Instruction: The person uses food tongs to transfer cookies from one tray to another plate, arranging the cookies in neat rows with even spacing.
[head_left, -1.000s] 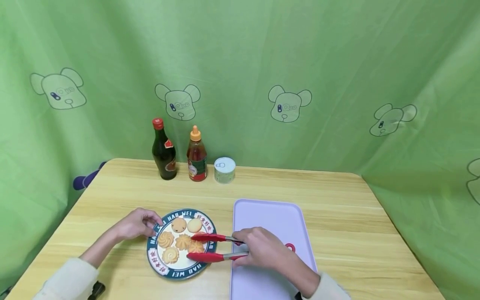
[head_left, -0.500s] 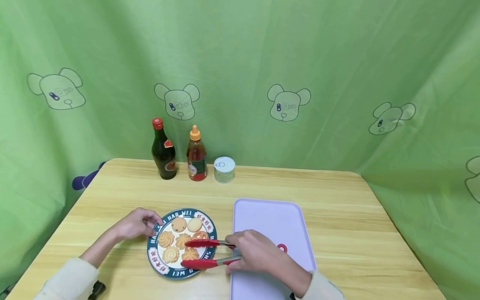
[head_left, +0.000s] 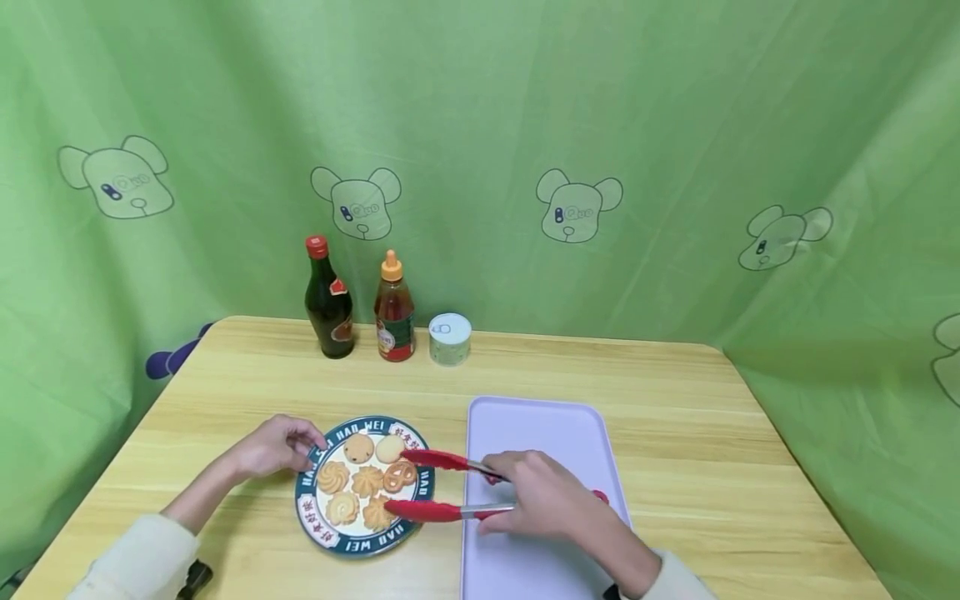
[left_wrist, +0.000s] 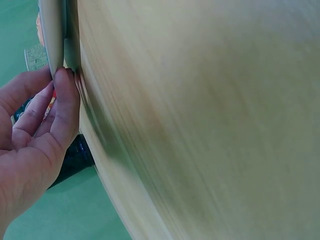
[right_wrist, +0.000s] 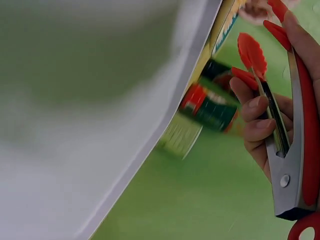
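Note:
My left hand (head_left: 273, 447) pinches the rim of a round plate (head_left: 360, 546) between thumb and fingers; the left wrist view shows the plate (left_wrist: 56, 37) edge-on. Several cookies lie on it, among them a pretzel-shaped cookie (head_left: 400, 477) and a flower-shaped cookie (head_left: 377, 513) near the lower edge. My right hand (head_left: 536, 496) holds red-tipped tongs (head_left: 431, 511) by their handles. The tongs' arms are spread, with nothing gripped between them. Their upper tip is by the pale round cookie (head_left: 388, 449), their lower tip by the flower-shaped cookie.
A lilac tray (head_left: 540, 417) lies right of the plate, under my right hand. Along the table's back edge stand a dark bottle (head_left: 330, 312), a sauce bottle (head_left: 394, 321) and a tin can (head_left: 450, 342). Behind hangs a green curtain (head_left: 480, 125).
The flower-shaped cookie has moved from between the tongs' tips to the plate's lower part. The tongs went left and down, then back right, spreading wider. My left hand stays put.

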